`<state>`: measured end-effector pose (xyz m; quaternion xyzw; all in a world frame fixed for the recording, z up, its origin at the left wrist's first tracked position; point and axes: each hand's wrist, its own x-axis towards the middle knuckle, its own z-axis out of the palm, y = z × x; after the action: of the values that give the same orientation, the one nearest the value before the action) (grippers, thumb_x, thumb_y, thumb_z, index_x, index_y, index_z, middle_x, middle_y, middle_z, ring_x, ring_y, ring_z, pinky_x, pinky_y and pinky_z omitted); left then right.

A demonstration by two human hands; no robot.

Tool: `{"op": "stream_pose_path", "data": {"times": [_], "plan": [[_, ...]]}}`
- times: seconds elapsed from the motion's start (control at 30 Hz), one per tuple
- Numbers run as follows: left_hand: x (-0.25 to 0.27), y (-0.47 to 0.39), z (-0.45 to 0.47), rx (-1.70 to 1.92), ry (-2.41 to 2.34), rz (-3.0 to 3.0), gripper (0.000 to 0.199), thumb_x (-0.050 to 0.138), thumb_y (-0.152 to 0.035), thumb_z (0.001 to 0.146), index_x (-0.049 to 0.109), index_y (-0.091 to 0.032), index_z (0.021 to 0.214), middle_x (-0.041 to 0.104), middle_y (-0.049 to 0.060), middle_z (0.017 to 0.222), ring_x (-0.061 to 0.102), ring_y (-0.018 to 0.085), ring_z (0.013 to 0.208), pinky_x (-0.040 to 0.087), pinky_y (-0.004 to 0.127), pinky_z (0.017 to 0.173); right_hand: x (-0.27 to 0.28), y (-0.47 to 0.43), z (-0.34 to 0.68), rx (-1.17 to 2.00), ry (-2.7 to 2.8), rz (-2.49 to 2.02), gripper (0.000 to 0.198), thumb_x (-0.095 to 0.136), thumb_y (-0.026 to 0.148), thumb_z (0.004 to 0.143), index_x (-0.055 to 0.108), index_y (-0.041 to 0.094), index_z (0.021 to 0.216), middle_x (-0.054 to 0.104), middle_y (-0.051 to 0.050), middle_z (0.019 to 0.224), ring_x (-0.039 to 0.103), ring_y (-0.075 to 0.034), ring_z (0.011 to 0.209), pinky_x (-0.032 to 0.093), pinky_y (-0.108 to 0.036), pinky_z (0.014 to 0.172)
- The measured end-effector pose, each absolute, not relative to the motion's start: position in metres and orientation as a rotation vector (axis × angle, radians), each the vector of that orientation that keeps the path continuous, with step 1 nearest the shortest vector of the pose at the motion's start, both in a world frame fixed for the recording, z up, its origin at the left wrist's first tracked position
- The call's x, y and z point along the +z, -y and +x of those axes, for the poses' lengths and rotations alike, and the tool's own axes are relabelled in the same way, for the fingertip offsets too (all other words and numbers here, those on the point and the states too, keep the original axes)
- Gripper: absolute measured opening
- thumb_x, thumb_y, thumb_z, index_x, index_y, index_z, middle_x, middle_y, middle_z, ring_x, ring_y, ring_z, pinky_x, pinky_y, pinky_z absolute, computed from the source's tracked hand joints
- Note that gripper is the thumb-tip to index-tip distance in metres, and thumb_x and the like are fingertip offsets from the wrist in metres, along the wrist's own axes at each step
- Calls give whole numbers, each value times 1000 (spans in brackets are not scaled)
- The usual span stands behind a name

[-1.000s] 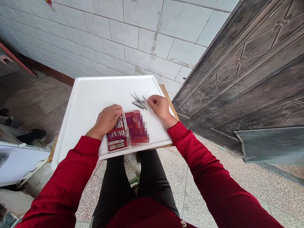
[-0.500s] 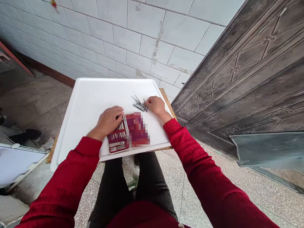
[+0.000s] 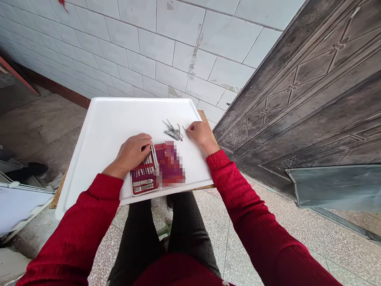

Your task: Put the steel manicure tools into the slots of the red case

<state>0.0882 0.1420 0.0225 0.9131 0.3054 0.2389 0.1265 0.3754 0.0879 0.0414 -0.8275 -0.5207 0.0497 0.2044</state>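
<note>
A manicure case [image 3: 145, 192] lies open on the white foam board [image 3: 110, 115], with slim metal tools and two nail clippers [image 3: 143, 185] strapped in its red left half. The case's right half is blurred out by a mosaic. My left hand [image 3: 131, 153] is closed at the case's upper left edge, thumb against it and fingers curled over. Between the pinched fingertips of my right hand [image 3: 201, 135] is a thin metal manicure tool [image 3: 186, 132], whose exact kind I cannot make out. Just left of it lies a small pile of metal tools [image 3: 172, 132], with scissor-like handles among them.
The board rests on a wooden surface [image 3: 204, 117] close to a white tiled wall [image 3: 165, 51]. A dark embossed door [image 3: 282, 99] stands to the right. My legs [image 3: 186, 230] are below the board's near edge.
My right hand has moved slightly right, away from the pile, with the thin tool now apart from the other tools. My left hand stays at the case.
</note>
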Motion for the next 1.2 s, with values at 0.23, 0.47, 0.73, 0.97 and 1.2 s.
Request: {"op": "stream_pose_path", "data": {"times": [0.23,0.47,0.73,0.97,1.2], "plan": [[21,-142,89,688,-923,2616,31,48,-27,93,78,-24,95,75,5,126,70,26,116,58,41,99,52,-86,367,164,1548,-2415,15,62,23,89,77,17,88,78,-10,93,67,-23,84,46,-31,72],[21,-142,89,675,-922,2622,32,46,-27,93,78,-23,96,75,5,127,69,26,119,57,41,100,52,-87,366,125,1613,-2460,21,57,19,91,78,16,93,78,-11,96,69,-25,89,46,-32,71],[20,-142,88,673,-922,2630,31,46,-28,94,77,-23,96,75,5,127,69,26,119,57,41,99,53,-89,362,104,1650,-2474,23,58,27,94,78,17,98,79,-12,104,71,-25,96,48,-30,76],[21,-141,89,697,-907,2639,31,47,-26,92,78,-23,93,75,5,124,70,26,115,58,41,96,55,-94,344,-3,1771,-2559,27,57,18,93,76,12,110,77,-20,110,71,-31,104,51,-32,80],[24,-139,90,686,-912,2613,32,47,-26,92,78,-23,93,75,4,124,70,25,113,58,40,96,57,-96,347,56,1759,-2606,32,66,28,92,74,10,117,75,-22,110,71,-32,106,54,-33,86]]}}
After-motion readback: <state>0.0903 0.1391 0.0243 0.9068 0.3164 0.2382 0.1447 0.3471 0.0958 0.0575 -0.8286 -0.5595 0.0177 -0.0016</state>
